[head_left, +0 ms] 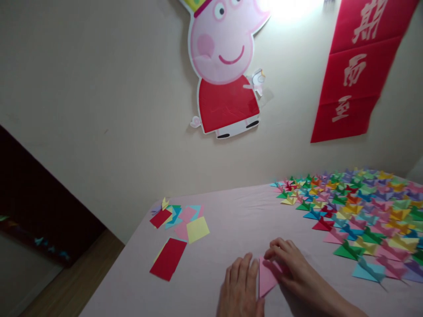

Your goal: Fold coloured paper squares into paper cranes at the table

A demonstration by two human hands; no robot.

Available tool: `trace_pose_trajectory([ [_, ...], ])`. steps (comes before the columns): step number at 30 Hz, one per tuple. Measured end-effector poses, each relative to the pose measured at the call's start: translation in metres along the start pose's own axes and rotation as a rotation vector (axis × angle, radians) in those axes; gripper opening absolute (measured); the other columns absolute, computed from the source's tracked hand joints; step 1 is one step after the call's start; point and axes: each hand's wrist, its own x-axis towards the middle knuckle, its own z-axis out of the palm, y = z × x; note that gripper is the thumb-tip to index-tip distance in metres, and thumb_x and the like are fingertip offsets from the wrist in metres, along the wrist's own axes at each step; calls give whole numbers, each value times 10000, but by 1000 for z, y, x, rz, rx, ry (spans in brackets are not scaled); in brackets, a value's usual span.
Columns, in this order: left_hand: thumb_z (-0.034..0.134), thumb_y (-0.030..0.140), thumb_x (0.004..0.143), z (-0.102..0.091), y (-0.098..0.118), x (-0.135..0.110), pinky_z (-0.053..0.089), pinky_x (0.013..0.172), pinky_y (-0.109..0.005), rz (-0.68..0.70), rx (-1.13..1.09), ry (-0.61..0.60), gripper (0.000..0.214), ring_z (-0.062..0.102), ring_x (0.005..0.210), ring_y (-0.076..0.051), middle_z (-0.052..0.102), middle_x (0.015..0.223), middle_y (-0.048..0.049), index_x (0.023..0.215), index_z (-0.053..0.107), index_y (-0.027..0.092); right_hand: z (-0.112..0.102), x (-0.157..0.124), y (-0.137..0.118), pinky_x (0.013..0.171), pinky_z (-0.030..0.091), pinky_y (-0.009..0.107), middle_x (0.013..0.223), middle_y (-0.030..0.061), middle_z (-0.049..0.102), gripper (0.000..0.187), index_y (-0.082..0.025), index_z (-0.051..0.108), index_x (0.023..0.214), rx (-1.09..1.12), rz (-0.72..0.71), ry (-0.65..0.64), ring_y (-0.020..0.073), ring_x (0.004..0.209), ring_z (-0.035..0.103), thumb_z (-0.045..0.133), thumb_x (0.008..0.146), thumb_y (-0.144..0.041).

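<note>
A pink sheet of paper (266,277), folded into a triangle, lies on the pink-covered table between my two hands. My left hand (239,286) rests flat along the paper's left edge, fingers stretched out, with its thumb by the lower corner. From the right, my right hand (292,266) reaches over the paper with bent fingers, pinching its right side. That hand's fingertips partly hide the paper.
Rows of colourful folded paper cranes (350,224) cover the table's right side. To the left lie a red sheet (169,259), a yellow sheet (198,230) and several other coloured sheets. A pink pig cutout (228,101) and a red banner (353,79) hang on the wall behind.
</note>
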Motion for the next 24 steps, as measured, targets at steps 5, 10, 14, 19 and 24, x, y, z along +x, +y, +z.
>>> trace_pose_trajectory([
  [5, 614, 490, 857, -2, 5, 9, 434, 1018, -363, -16, -77, -21, 702, 476, 1229, -258, 513, 1426, -84, 1450, 399, 181, -2, -4, 3, 995, 415, 475, 1181, 98, 606, 413, -238, 629, 1091, -32, 26, -51, 282, 1114, 520, 539, 708, -113],
  [10, 646, 485, 817, 2, 14, 10, 427, 1027, -407, -150, -126, -3, 692, 491, 1215, -291, 549, 1381, -112, 1406, 460, 174, -5, -6, 2, 968, 430, 436, 1148, 66, 615, 384, -271, 658, 1036, -50, 57, -94, 264, 1082, 533, 581, 693, -118],
  [14, 637, 447, 827, 0, 13, 14, 440, 1007, -393, -106, -183, -4, 552, 489, 1226, -269, 531, 1401, -84, 1320, 537, 222, -8, -2, -1, 907, 442, 401, 998, 48, 643, 136, -245, 622, 842, -37, -43, -83, 228, 949, 556, 564, 777, -141],
  [19, 542, 560, 874, -7, 7, 21, 429, 988, -430, 61, -160, -63, 574, 442, 1308, -274, 490, 1460, -60, 1338, 520, 223, -23, 12, -5, 783, 438, 352, 884, 41, 686, 175, -240, 595, 721, -60, -173, -142, 214, 848, 547, 521, 866, -175],
  [24, 463, 725, 860, -3, 4, 20, 406, 979, -434, 107, -103, -124, 705, 478, 1279, -280, 549, 1408, -61, 1338, 526, 211, -36, 17, 0, 768, 402, 328, 806, 11, 695, 224, -237, 605, 710, -129, -200, -159, 197, 828, 547, 519, 887, -130],
])
